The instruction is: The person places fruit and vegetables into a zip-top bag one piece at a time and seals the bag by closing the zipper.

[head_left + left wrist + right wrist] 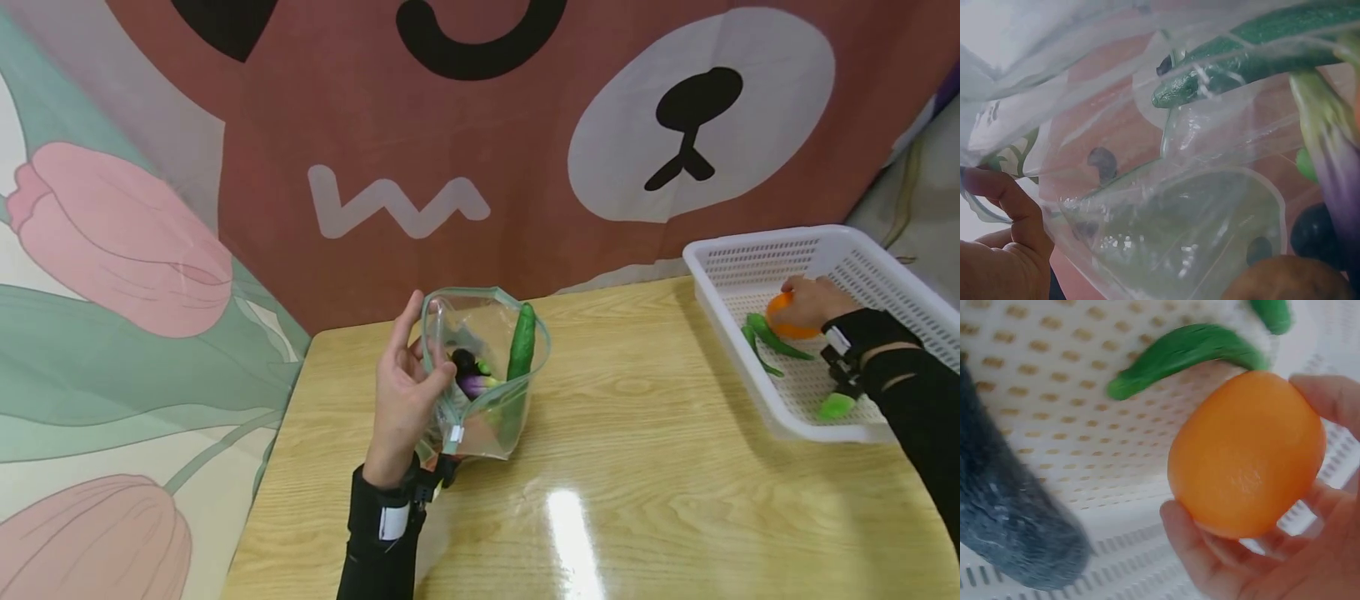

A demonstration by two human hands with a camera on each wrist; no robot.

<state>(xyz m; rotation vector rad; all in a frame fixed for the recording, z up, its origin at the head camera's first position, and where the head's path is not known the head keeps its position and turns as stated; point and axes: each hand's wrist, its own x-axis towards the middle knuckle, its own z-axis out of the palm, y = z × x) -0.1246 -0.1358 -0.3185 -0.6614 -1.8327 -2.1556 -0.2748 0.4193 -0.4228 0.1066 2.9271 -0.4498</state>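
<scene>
My left hand point(408, 387) pinches the rim of a clear zip bag point(510, 429) between thumb and fingers, its mouth spread. A green cucumber point(522, 343) stands upright inside, beside a purple eggplant point(474, 385) and a dark round item point(463, 361). Through the plastic, the left wrist view also shows a brown rounded item point(1291, 280). Over in the white basket point(787, 429), my right hand point(813, 302) grips an orange point(1247, 456) with its thumb and fingers around it. Curved green peppers point(1191, 353) lie close to the orange.
A dark, long, rough-skinned vegetable point(1010, 506) lies in the basket, and a bright green tip point(836, 406) shows beneath my right wrist. The wooden table point(622, 467) spans between bag and basket. A printed cloth point(525, 150) hangs behind.
</scene>
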